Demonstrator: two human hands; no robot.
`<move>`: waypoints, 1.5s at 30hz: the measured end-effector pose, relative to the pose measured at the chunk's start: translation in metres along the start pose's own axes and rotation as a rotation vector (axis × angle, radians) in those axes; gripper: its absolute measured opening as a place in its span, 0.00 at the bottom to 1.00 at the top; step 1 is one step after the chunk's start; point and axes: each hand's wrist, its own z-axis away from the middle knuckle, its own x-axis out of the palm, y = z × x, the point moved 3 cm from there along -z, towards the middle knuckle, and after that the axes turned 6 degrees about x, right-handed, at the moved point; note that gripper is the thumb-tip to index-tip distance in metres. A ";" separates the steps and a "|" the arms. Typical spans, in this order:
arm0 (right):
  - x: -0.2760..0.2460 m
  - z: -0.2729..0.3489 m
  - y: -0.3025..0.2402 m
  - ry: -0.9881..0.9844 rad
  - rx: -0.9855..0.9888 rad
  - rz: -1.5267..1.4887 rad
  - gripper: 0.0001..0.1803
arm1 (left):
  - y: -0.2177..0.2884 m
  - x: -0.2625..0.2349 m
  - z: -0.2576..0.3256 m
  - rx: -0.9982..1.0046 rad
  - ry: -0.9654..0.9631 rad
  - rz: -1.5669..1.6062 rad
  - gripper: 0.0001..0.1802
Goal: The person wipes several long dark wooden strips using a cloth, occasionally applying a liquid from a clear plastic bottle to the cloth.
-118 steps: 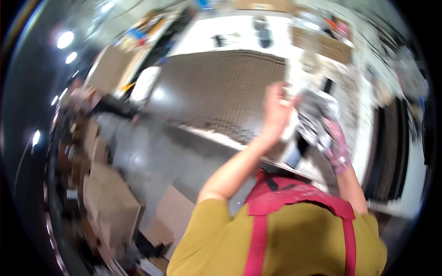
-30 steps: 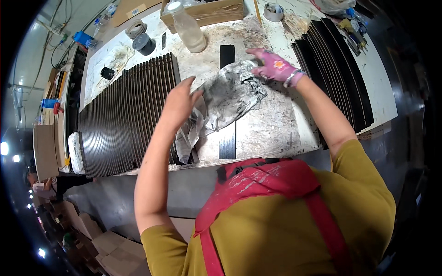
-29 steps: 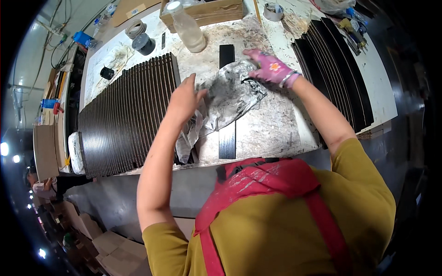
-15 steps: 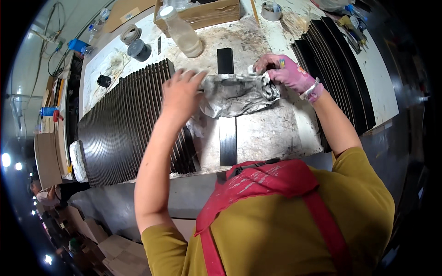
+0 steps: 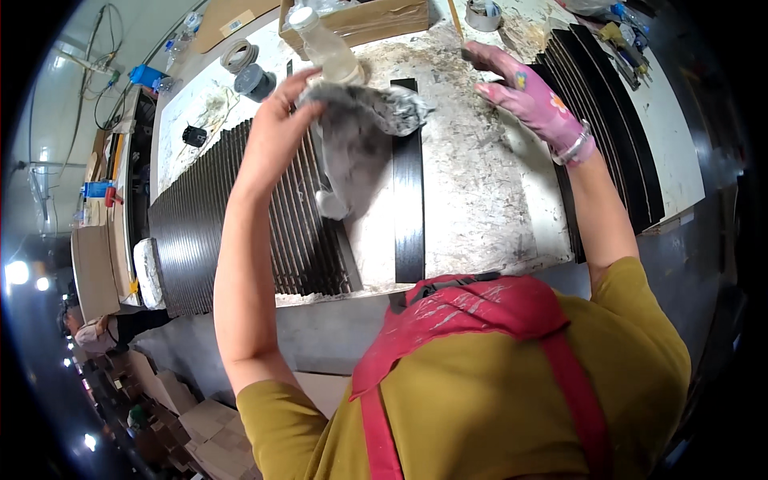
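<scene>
Single long black flat strip (image 5: 408, 184), lying lengthwise on the worn, speckled pale worktop (image 5: 480, 184), running from near the person's chest away toward the far side; this strip serves as the reference point for all entries. Crumpled grey, stained cloth (image 5: 356, 132): bunched across the far end of the strip and hanging down just to its left, its lower tip near the edge of the neighbouring slats. Left hand (image 5: 276, 132), bare: fingers closed around the upper left part of the cloth, gripping it, raised over the area just left of the strip's far end. Right hand (image 5: 528, 96), in a pink patterned glove with a bracelet at the wrist: fingers spread and flat, holding nothing, hovering over or resting on the worktop to the right of the strip's far end, well apart from the cloth; contact with the surface cannot be told. Large bank of black slats laid side by side (image 5: 232, 216): left of the strip, reaching the near table edge. Second stack of long black strips (image 5: 608, 112): right of the strip, beyond the right forearm. Clear plastic bottle with white cap (image 5: 324, 48): just past the strip's far end, behind the cloth. Open brown cardboard box (image 5: 376, 18): farther back than the bottle. Roll of tape (image 5: 486, 14): far right of the box. Person's red apron over a mustard shirt (image 5: 472, 312): at the strip's near end.
</scene>
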 end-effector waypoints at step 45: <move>0.122 0.043 0.064 -0.209 0.420 -1.420 0.19 | 0.004 0.076 0.207 -0.231 0.586 1.525 0.13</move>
